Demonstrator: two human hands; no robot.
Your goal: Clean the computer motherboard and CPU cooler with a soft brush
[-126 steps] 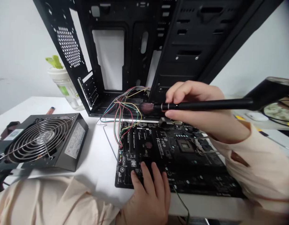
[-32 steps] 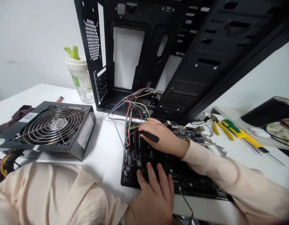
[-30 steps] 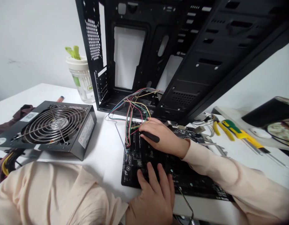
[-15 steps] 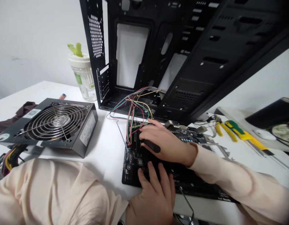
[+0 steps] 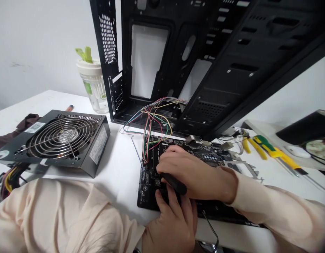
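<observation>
A black motherboard [image 5: 149, 191] lies flat on the white table near its front edge. Across its lower left part rests my left hand [image 5: 170, 225], fingers stretched out on the board, holding nothing. Over the board, just above those fingers, my right hand [image 5: 188, 168] is closed around a tool with a black handle [image 5: 175, 183]. The tool's working end is hidden under the hand, so its kind does not show. Thin coloured wires [image 5: 148, 140] run from the case to the board's left edge, left of my right hand.
A black computer case [image 5: 175, 70] stands open behind the board. On the left are a power supply [image 5: 95, 151] with a fan grille and a lidded cup [image 5: 91, 84]. Pliers [image 5: 249, 144] and a yellow-green tool [image 5: 274, 151] lie at the right.
My right hand has shifted slightly right and toward me with the black-handled tool, away from the wires, and now partly covers my left fingers. My left hand stays put.
</observation>
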